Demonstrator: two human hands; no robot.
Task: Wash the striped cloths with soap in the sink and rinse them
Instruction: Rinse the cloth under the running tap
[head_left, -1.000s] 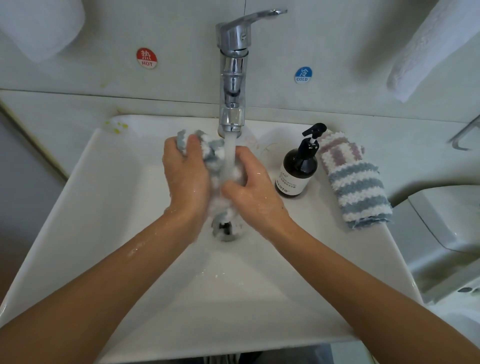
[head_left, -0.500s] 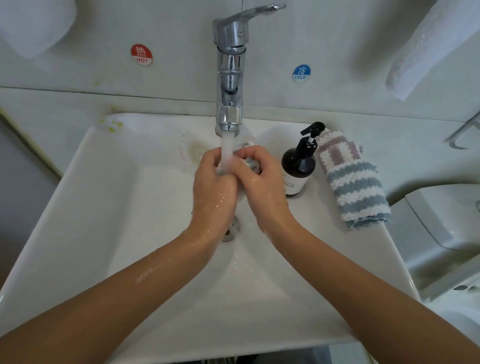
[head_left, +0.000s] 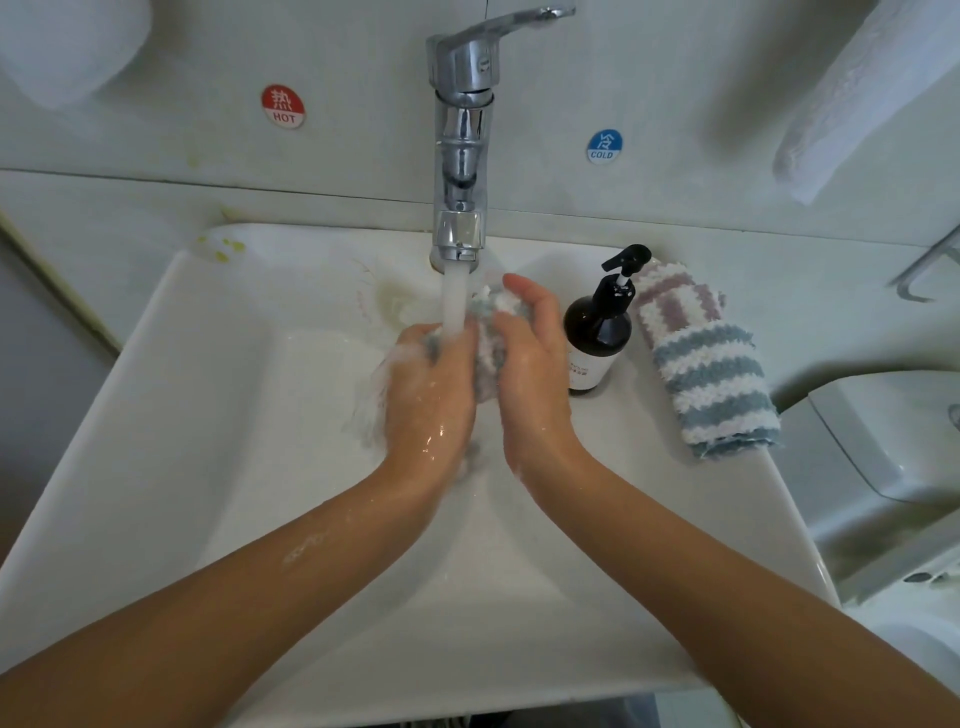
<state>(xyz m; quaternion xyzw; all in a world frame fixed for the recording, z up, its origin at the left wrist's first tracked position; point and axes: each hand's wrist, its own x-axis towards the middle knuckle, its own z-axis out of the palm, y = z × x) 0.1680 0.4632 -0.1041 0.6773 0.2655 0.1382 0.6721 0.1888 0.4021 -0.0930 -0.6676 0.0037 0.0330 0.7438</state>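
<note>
Sink basin white, wet. At its centre the left hand and right hand face each other, palms in, with the wet striped cloth bunched between them. Left-hand grip: fingers curled round the lower wad, right under the water stream falling from the chrome tap at 12 o'clock. Right-hand grip: fingers curled over the top of the wad, thumb side toward me. Suds on both wrists.

The cloth looks fluffy and soaked, so it should be soft, floppy, heavier than dry and slick with soap. Best taken as a full-palm squeeze round the bundle, not by an edge.

At 2 o'clock on the rim stand the dark soap pump bottle and, just beside it, a second striped cloth, folded, looks dry, likely not washed yet. It should be light to lift by the middle.
</note>
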